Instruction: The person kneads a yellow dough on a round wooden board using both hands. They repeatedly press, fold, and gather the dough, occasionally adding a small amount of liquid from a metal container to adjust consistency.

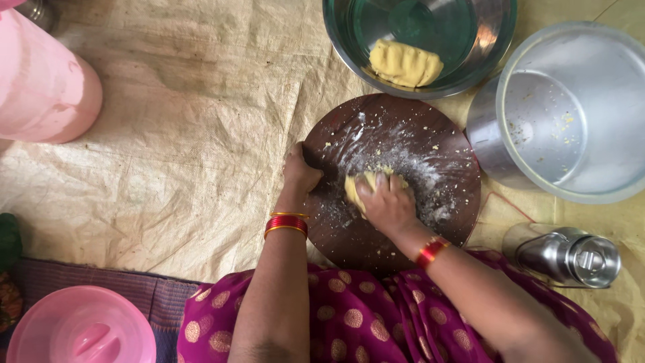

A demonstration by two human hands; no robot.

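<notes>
The right hand (388,202) presses its fingers down on a soft yellow lump of dough (363,185) on the round dark floury wooden board (430,141) — squishy, probably sticky, best scooped from underneath — while the left hand (300,171) grips the board's edge.

No package, label, sign or screen shows anywhere in the view. From twelve o'clock round to six, nothing printed and nothing wrapped is to be seen.
</notes>
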